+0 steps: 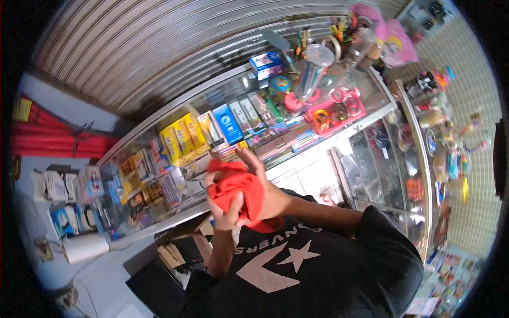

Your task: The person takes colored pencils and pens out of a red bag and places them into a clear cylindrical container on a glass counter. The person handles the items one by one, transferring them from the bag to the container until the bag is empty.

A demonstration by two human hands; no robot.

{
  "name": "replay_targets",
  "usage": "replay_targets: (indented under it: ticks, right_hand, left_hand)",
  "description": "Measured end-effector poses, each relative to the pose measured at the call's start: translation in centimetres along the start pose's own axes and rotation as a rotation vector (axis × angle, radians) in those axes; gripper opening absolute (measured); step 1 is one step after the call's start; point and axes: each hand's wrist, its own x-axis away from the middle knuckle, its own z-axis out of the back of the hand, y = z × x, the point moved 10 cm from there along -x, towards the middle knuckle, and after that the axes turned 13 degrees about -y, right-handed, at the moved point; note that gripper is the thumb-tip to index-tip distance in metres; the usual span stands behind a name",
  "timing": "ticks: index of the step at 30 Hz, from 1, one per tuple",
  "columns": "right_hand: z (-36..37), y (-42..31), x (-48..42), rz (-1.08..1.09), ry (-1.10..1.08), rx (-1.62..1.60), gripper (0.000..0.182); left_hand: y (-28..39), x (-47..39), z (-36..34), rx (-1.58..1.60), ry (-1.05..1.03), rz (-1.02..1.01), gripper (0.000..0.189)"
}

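Note:
A bundled piece of red cloth (248, 190) is pressed between both hands in front of my chest. My left hand (223, 212) grips it from the left side, with the thumb lying over the folds. Against its right side is my right hand (274, 198), with some fingers stretched forward past the cloth. A loose red end (267, 225) hangs below, near my black T-shirt (342, 274). Fingers behind the bundle are partly hidden, and the hands look slightly blurred.
A glass display counter (191, 216) holds yellow boxes (183, 137) and a blue box (228, 124). On top stand a pink basket (338, 129) and a clear plastic jar (314, 71). A paper roll (85, 249) lies left; a metal shutter (131, 47) rises behind.

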Motion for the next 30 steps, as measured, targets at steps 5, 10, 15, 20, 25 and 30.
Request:
replay_targets:
  ticks: [5, 10, 15, 20, 25, 30]
  right_hand:
    - [2.4, -2.9, 2.3, 0.01, 0.018, 0.129, 0.154]
    - [2.3, -1.7, 4.6, -0.062, 0.052, 0.054, 0.098]
    - [5.9, -3.0, 5.4, 0.077, 0.077, 0.428, 0.087]
    - [11.5, -5.7, 6.5, 0.163, 0.089, 0.515, 0.078]
    - [19.9, -6.4, 11.2, 0.185, 0.221, 0.597, 0.069]
    - [29.3, -8.8, 16.8, 0.276, 0.615, 0.525, 0.069]
  left_hand:
    - [-3.7, 0.0, -5.5, 0.47, -0.44, 0.318, 0.057]
    - [-2.7, -0.5, -7.4, 0.323, -0.825, 0.268, 0.061]
    - [-4.9, -1.2, -8.3, 0.284, -0.611, 0.256, 0.082]
    - [-3.9, -5.2, -11.7, -0.051, -0.369, 0.067, 0.109]
    - [-4.2, -8.4, -18.8, -0.21, -0.23, -0.023, 0.107]
    - [-14.4, -8.9, -26.5, 0.502, -0.233, 0.346, 0.105]
